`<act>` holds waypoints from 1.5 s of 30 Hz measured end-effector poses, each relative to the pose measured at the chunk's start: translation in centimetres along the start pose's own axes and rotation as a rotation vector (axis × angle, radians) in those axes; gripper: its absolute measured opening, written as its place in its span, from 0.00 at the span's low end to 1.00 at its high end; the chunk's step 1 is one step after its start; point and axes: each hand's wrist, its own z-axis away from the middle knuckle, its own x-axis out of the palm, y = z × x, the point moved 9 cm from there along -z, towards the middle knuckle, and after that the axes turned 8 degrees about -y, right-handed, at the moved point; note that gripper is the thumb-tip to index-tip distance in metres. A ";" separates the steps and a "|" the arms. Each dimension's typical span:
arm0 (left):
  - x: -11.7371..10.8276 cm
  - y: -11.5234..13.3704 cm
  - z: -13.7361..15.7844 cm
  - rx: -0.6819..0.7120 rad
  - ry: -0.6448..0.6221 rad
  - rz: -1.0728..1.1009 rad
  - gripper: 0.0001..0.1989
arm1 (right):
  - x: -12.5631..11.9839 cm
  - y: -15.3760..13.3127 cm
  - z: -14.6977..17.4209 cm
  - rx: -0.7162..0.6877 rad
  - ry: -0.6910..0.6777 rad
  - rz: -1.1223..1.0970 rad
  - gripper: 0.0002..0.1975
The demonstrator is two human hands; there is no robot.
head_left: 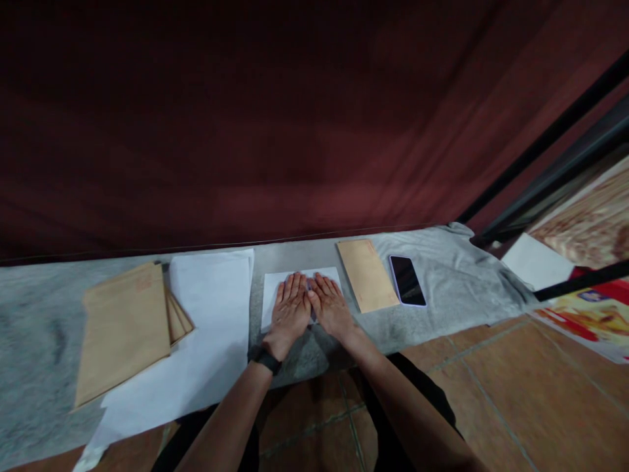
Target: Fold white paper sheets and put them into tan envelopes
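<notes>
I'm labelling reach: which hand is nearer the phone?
Right. The right hand lies on the white paper, left of the phone, with a brown envelope between them. The left hand lies on the same paper, farther left.

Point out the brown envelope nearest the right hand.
The lone envelope between the right hand and the phone; the other envelopes overlap at far left.

Dim lt., top edge v. dark
</notes>
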 end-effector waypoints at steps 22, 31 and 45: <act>-1.1 -3.6 2.0 -0.144 0.077 -0.019 0.30 | 0.3 1.9 2.0 0.099 0.248 0.169 0.31; -1.8 -1.8 3.3 -0.100 0.111 -0.011 0.30 | 0.3 -0.5 3.6 -0.101 0.131 0.070 0.31; -1.3 0.1 4.9 0.023 0.034 0.024 0.28 | 0.8 -0.2 5.3 -0.159 0.092 0.173 0.32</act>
